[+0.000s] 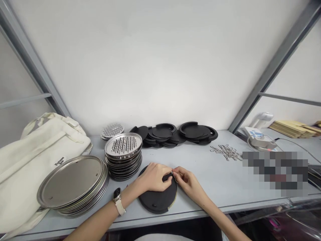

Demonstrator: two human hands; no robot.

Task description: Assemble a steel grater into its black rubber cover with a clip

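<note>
On the counter, a black disc lies under the left hand, whose grip I cannot tell, while the right hand pinches a small, apparently metal piece at the rim.

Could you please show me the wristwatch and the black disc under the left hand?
Wristwatch [117,193], head view: on its dark face.
Black disc [161,198], head view: on its bare top surface.
</note>
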